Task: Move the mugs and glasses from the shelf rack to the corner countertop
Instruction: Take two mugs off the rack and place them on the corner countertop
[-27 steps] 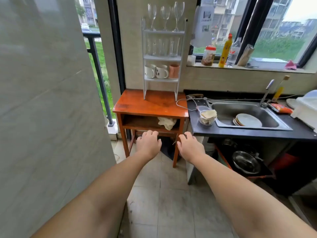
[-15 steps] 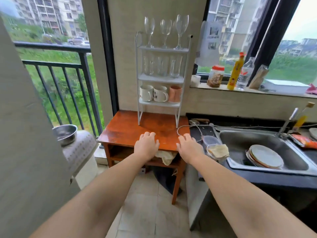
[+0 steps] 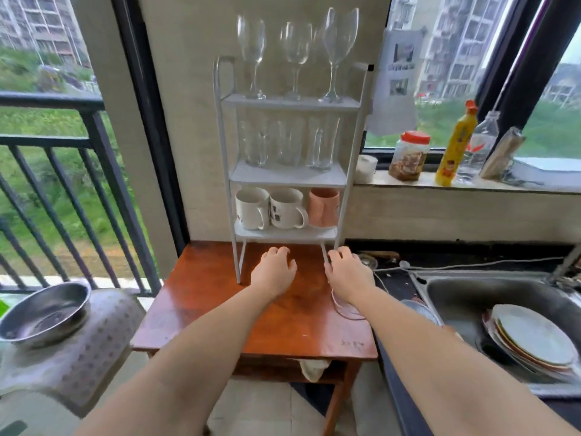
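Both hands, left hand (image 3: 274, 272) and right hand (image 3: 348, 273), hover empty with loosely curled fingers over the glossy wooden worktop (image 3: 201, 297), below the white metal rack (image 3: 287, 176) of clear stemmed glasses (image 3: 295, 55) and ceramic mugs (image 3: 286, 209).

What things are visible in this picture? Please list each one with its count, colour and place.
rack: 1, white, on the table.
wine glasses: 3, clear, top shelf.
tumblers: several, clear, middle shelf; blurred.
mugs: 3, two white and one pink, bottom shelf.
table: 1, red-brown wood, below the rack.
jar: 1, red lid, windowsill.
bottles: 2, one yellow and one clear, windowsill.
sink: 1, steel, right.
plates: a stack, pale, in the sink.
bowl: 1, steel, left.
left hand: empty, above the table.
right hand: empty, beside the rack's right leg.
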A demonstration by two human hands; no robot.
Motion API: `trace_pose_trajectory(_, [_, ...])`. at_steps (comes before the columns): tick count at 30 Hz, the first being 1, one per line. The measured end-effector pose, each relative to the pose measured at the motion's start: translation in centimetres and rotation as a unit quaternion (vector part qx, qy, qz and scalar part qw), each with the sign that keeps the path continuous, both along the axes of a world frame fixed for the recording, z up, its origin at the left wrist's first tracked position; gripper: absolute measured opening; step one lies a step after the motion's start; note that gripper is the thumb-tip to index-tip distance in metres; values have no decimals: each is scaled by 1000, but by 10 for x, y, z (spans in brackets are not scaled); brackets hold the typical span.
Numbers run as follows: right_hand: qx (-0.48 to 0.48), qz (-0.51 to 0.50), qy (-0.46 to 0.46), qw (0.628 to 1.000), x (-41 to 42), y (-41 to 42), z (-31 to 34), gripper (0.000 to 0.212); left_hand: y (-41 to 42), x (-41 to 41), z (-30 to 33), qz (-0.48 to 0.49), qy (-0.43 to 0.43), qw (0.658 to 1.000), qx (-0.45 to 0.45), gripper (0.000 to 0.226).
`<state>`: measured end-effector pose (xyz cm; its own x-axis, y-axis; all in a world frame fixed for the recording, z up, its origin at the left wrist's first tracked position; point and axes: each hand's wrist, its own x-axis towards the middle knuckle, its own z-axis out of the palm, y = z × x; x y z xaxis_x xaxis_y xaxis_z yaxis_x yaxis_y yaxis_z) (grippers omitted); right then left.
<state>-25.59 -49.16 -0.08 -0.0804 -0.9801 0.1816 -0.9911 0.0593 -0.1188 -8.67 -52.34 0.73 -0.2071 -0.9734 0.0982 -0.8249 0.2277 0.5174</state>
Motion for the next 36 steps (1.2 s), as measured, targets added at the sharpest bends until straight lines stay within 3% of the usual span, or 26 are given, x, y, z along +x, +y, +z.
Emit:
trace_pose_trajectory(4, [1,-38,-80,996,2,-61,8,41,-63,-14,12,-29,59,996,56,45])
trace_pose_trajectory(8, [-5,-80,-288,954,3,-110,15,50,-106,-39,18,-7,166,974,157,43])
trace_pose_trajectory(11, [-9,-100,-429,897,2,-135,16,48,-122,-55,14,16,292,927,235,45])
trace_pose_trajectory(14, [-2,-119,-492,862,1,-158,15,43,-136,-64,9,44,420,859,288,32])
trace_pose_trajectory(19, [19,-137,-584,800,-3,-172,11,44,-149,-68,8,73,505,796,326,20])
trace_pose_trajectory(28, [46,-124,-599,790,2,-175,2,42,-139,-64,10,98,533,777,320,28])
trace_pose_trajectory(36, [41,-90,-609,787,8,-151,3,42,-120,-48,7,117,485,823,272,39])
